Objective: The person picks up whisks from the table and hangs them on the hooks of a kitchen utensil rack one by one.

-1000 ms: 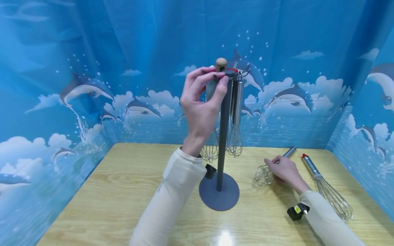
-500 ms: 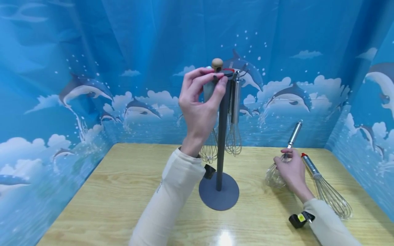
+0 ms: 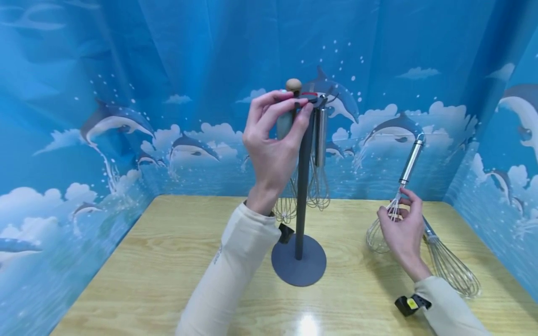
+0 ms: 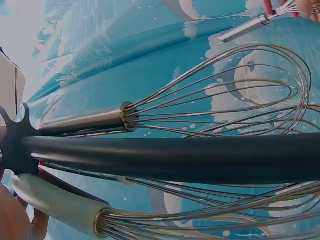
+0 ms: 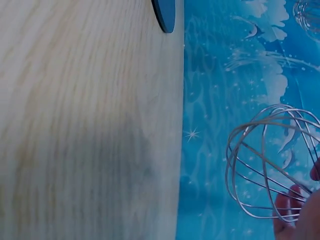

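Tilting whisk (image 3: 397, 200), handle up, wires down

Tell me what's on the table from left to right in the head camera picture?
Stand → whisk in the right hand → whisk lying flat.

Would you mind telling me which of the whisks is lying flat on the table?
The red-capped whisk at the right edge of the table. The right hand holds another tilted upward, and the rest hang from the stand.
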A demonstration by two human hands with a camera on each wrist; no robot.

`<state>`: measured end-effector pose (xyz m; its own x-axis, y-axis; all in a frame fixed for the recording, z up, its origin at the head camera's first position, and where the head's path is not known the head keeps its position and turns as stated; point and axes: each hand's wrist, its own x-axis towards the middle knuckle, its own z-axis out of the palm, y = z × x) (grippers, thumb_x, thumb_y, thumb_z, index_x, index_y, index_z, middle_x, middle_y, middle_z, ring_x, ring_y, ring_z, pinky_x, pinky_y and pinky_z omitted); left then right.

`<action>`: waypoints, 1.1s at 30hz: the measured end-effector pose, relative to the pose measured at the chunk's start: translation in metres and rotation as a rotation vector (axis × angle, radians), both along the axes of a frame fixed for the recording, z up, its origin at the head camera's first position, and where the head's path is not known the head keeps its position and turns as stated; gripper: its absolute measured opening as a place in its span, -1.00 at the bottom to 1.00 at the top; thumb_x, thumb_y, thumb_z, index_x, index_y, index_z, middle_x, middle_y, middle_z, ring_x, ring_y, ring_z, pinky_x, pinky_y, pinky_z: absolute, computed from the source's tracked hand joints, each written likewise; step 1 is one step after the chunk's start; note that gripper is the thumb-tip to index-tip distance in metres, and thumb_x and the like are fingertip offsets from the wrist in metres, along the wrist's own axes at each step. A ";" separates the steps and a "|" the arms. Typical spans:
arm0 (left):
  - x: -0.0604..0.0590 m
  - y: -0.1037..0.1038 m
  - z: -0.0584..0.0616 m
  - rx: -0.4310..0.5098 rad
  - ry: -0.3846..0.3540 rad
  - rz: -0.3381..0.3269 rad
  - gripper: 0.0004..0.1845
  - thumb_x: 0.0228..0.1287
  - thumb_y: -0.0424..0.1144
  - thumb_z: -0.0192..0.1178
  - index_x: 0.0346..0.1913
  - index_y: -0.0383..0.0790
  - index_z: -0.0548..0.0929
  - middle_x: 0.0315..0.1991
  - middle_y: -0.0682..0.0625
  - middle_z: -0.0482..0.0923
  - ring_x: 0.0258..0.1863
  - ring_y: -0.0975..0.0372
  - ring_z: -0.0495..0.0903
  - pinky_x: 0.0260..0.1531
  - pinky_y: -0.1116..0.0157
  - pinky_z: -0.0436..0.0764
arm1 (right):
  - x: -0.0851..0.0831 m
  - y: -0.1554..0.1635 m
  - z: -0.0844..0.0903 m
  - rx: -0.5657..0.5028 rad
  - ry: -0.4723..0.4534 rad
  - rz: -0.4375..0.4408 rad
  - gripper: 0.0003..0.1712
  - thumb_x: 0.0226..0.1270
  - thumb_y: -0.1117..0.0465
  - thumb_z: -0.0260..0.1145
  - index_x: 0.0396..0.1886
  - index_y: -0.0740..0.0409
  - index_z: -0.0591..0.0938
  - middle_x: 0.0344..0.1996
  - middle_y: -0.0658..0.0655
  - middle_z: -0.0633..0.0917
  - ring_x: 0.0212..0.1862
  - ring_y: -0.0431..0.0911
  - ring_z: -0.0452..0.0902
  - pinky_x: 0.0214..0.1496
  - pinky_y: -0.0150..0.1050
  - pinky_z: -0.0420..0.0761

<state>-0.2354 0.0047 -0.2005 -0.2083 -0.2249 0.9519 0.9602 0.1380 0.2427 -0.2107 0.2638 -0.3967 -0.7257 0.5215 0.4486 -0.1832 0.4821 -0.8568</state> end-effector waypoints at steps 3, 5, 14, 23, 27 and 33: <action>0.002 0.000 0.001 -0.010 0.017 0.021 -0.79 0.21 -0.41 0.44 -0.14 -0.48 0.76 0.00 -0.36 0.58 0.10 -0.05 0.58 0.22 0.25 0.61 | 0.002 -0.006 0.004 0.014 0.096 0.016 -0.24 0.22 0.43 0.32 0.43 -0.03 0.40 -0.11 -0.16 0.56 -0.34 -0.46 0.56 -0.41 -0.64 0.55; 0.003 0.000 0.002 -0.015 0.026 0.041 -0.79 0.21 -0.39 0.45 -0.14 -0.47 0.77 0.01 -0.35 0.58 0.11 -0.05 0.59 0.21 0.25 0.62 | 0.004 -0.010 0.007 0.027 0.162 0.036 -0.24 0.22 0.45 0.32 0.42 -0.01 0.42 -0.12 -0.22 0.59 -0.34 -0.46 0.58 -0.39 -0.65 0.56; 0.005 0.003 0.002 -0.009 0.043 0.102 -0.80 0.23 -0.40 0.43 -0.13 -0.48 0.78 -0.02 -0.37 0.61 0.15 -0.06 0.63 0.40 0.25 0.50 | 0.012 -0.025 0.023 0.071 0.402 0.150 -0.30 0.17 0.50 0.35 0.36 0.19 0.49 -0.12 -0.19 0.70 -0.27 -0.41 0.67 -0.27 -0.64 0.63; 0.008 0.006 -0.003 -0.028 0.053 0.205 -0.79 0.24 -0.38 0.43 -0.11 -0.42 0.79 -0.05 -0.31 0.63 0.21 -0.04 0.58 0.20 0.28 0.64 | 0.023 -0.041 0.043 0.116 0.537 0.263 -0.35 0.10 0.66 0.36 0.27 0.44 0.53 -0.11 -0.24 0.73 -0.19 -0.39 0.70 -0.07 -0.59 0.67; 0.008 0.008 -0.003 -0.028 0.073 0.265 -0.82 0.25 -0.34 0.43 -0.13 -0.37 0.81 -0.08 -0.27 0.66 0.16 -0.04 0.56 0.19 0.25 0.62 | 0.028 -0.048 0.053 0.129 0.564 0.288 -0.38 0.10 0.68 0.35 0.23 0.47 0.54 -0.11 -0.21 0.71 -0.16 -0.35 0.70 0.00 -0.54 0.68; 0.009 0.010 -0.002 -0.037 0.097 0.312 -0.83 0.27 -0.33 0.42 -0.14 -0.36 0.81 -0.10 -0.26 0.67 0.11 -0.05 0.56 0.33 0.21 0.52 | 0.033 -0.059 0.068 0.149 0.586 0.297 -0.43 0.12 0.65 0.34 0.19 0.46 0.58 -0.16 -0.17 0.69 -0.19 -0.35 0.66 -0.03 -0.54 0.68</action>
<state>-0.2266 0.0150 -0.2028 -0.0427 -0.2287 0.9726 0.8886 0.4362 0.1416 -0.1780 0.2050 -0.3291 -0.4432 0.2391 0.8639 -0.7409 0.4449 -0.5032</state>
